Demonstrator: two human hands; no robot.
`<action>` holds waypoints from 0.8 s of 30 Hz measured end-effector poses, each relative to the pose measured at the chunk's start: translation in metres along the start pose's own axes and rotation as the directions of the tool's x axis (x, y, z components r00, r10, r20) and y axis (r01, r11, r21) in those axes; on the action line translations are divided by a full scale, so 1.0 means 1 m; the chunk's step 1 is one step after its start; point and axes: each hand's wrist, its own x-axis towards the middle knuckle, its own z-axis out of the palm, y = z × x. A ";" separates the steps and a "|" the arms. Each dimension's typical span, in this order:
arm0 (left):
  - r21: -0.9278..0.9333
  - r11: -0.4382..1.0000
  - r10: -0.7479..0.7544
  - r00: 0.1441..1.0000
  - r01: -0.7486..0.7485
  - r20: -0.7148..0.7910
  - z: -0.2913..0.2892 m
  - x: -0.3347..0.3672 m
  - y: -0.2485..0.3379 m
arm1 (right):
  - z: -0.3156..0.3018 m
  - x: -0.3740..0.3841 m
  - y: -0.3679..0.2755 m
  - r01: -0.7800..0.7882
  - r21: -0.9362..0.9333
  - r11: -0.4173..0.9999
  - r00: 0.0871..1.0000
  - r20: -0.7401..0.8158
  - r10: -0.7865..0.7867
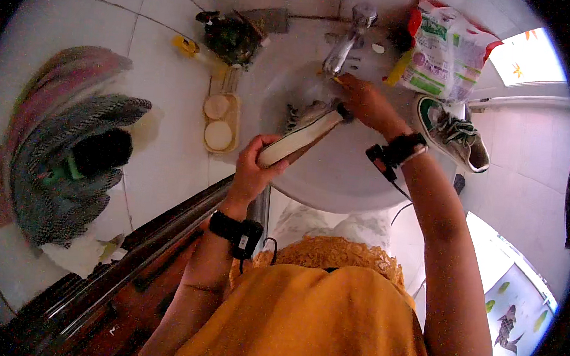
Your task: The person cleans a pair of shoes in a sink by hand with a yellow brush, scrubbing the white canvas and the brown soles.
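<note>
My left hand (256, 169) is closed around one end of a pale canvas sneaker (301, 136), tilted over the white washbasin (324, 187) with its sole edge toward me. Dark laces show on its far side. In my right hand (372, 108) is what looks like a small brush (345, 111); its dark bristles touch the sneaker's other end, and a yellow tip pokes out near the tap (340, 53). My fingers hide most of its handle. On the basin's right edge lies a second sneaker (453, 133), off-white and green with dark laces.
Behind the second sneaker stands a red and white plastic bag (446, 53). A yellowish soap dish (220, 137) with two round pieces sits at the basin's left, near a dark bundle (232, 39). Grey and pink cloths (70, 136) are farther left. Thin cables hang from both wristbands.
</note>
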 end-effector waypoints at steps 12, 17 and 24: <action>0.027 0.999 0.041 0.998 -0.043 0.057 0.002 0.003 0.003 | -0.081 0.050 -0.007 -0.136 -0.452 0.882 0.966 -0.256 0.017; 0.056 0.996 0.066 0.996 -0.069 0.060 0.004 0.006 -0.003 | -0.104 0.104 0.030 0.027 -0.559 0.829 0.997 0.072 0.016; 0.053 0.993 0.102 0.993 -0.105 0.059 0.007 0.006 -0.009 | -0.093 0.124 0.019 -0.079 -0.716 0.694 0.986 0.049 0.162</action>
